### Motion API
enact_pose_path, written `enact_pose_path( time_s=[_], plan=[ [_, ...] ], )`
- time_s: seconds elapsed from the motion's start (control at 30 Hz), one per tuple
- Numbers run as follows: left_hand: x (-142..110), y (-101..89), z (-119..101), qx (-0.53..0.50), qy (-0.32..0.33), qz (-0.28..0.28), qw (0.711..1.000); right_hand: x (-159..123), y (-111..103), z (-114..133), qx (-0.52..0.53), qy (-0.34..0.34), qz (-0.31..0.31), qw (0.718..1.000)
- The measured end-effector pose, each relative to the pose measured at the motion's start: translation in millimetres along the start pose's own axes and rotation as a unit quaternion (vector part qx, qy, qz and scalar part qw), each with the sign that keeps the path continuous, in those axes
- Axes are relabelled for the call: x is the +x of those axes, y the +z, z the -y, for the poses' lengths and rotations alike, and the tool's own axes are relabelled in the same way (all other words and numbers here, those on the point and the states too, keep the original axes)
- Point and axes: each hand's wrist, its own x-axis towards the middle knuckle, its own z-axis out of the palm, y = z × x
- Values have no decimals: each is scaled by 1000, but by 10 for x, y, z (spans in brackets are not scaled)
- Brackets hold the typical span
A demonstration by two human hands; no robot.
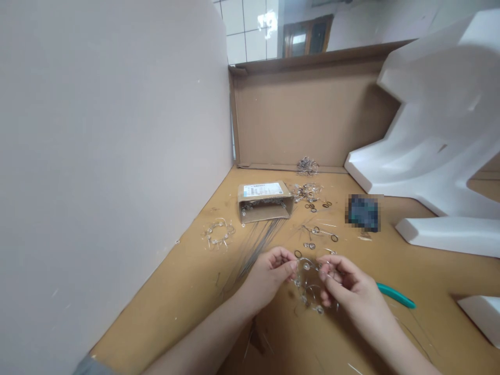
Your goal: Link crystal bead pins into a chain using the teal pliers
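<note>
My left hand [278, 268] pinches the upper left side of a wire ring with clear beads [307, 299], thumb against fingertips. On the ring's right side, my right hand [344, 281] is closed around the wire near its top. Short curved wire ends stick out from the ring, and it is held just over the brown table. Beyond my fingers lie small dark rings [298, 254] and several loose pieces of wire. A tool with a teal handle [396, 296] lies partly hidden behind my right hand.
A small open cardboard box [265, 200] holds clear beads. Straight wires [261, 242] lie before it, with another beaded ring [219, 233] to the left. Wire piles [308, 165] sit at the back. White foam [433, 130] stands right; a pale panel [105, 130] rises left.
</note>
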Motion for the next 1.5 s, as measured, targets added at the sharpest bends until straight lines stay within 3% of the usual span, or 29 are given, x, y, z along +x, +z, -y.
enact_pose_path(
  time_s=[0.2,0.47,0.73,0.93,1.07,1.2,1.27,1.4,1.5],
  plan=[
    [1,-11,-6,-11,2,-13,1000,-17,10,-8,28,41,26,998],
    [15,-17,-3,-11,-12,-22,1000,-15,-15,24,161,140,65,975],
    [7,-21,-10,-14,-10,-20,1000,-9,-52,18,156,159,120,967],
    [-7,-17,-7,-4,-10,29,1000,-10,-37,-33,99,140,141,975],
    [-17,-24,11,-30,-4,46,998,21,-80,-35,117,126,130,976],
    [-14,-17,62,-105,-93,207,968,41,-100,-38,152,134,140,969],
    [-7,-15,87,-134,-111,253,952,43,-93,-45,159,137,145,967],
    [6,-37,112,-133,-92,215,963,41,-82,-44,161,134,136,968],
    [5,-55,96,-121,-98,225,962,41,-90,-21,179,130,116,968]
  ],
)
